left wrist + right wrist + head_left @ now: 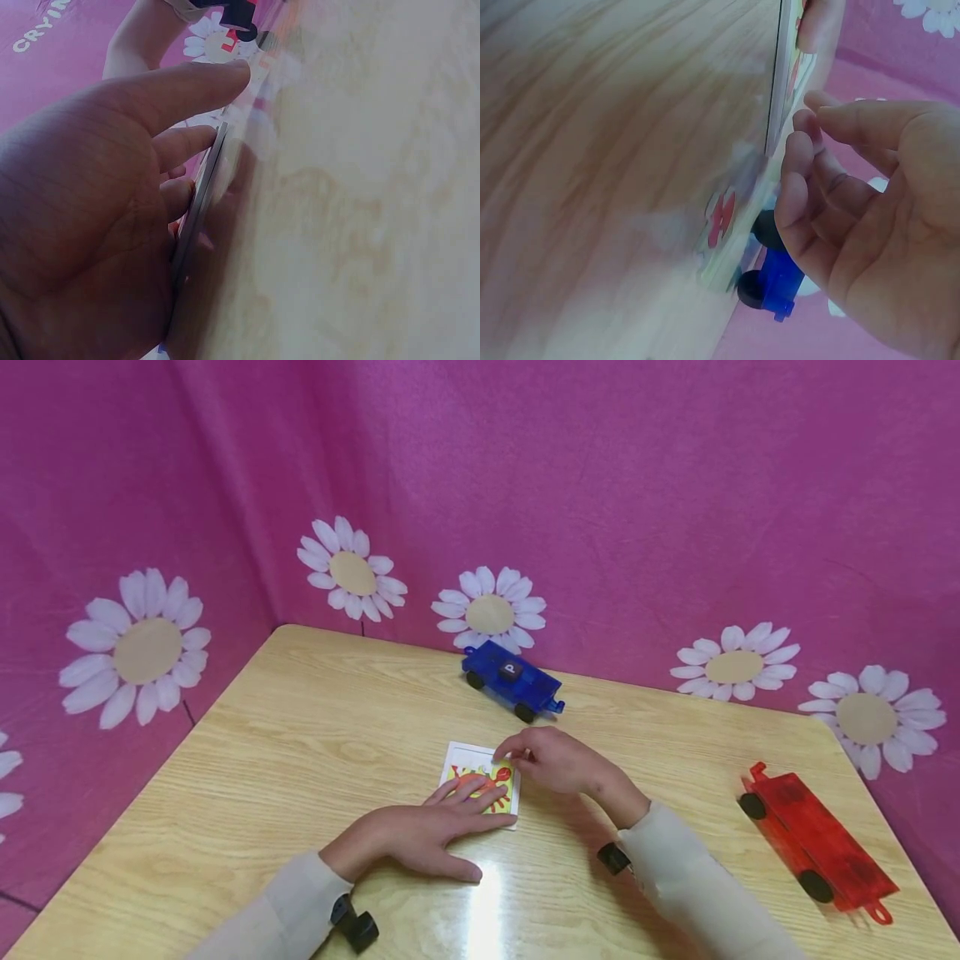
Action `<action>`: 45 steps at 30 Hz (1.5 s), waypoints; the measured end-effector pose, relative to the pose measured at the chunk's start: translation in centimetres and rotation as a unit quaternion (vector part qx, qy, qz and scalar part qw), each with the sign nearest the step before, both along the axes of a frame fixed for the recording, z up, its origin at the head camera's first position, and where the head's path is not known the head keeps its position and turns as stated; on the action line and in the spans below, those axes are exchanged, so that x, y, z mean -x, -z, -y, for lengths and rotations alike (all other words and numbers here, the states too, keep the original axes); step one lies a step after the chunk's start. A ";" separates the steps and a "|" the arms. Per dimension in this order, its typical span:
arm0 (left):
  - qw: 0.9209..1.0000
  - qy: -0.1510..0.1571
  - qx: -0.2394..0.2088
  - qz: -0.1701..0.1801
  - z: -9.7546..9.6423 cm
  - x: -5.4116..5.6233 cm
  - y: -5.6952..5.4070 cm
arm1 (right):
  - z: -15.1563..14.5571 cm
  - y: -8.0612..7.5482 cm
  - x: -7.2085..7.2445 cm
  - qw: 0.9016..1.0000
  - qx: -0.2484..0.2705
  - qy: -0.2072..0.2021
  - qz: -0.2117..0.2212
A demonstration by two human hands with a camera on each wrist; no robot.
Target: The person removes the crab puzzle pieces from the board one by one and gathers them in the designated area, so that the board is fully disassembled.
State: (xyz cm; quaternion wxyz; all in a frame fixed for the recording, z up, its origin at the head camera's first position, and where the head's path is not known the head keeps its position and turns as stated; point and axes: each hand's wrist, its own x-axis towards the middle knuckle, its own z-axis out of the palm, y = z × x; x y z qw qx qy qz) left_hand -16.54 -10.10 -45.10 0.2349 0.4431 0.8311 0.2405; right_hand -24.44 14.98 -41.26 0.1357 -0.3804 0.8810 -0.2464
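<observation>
A small square picture board (461, 753) with a white rim lies on the table. It shows a red crab-like figure on yellow, with a pale strip along its far side. My left hand (431, 835) rests flat across the near part, fingers spread, covering some of the picture. In the left wrist view the edge of the board (199, 214) runs beside the fingers. My right hand (558, 760) is at the far right corner, fingers loosely bent, fingertips over the board. The right wrist view shows thumb and index (810, 120) close together with nothing visible between them.
A blue toy wagon (517, 681) with black wheels and a dark block marked P stands beyond the board. Toward the right edge of the wooden table (247, 760) is a red toy wagon (817, 839). A pink flowered cloth (600, 510) hangs behind.
</observation>
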 end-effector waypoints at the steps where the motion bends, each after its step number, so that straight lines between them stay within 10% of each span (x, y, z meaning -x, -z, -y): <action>1: 1.000 0.000 0.000 0.000 0.0 0.0 0.0 | 0.1 0.0 0.0 1.000 -0.001 0.000 0.000; 45: 1.000 -0.003 0.003 -0.004 -0.1 -0.1 -0.2 | 1.1 0.2 -0.2 0.999 -0.015 -0.004 -0.045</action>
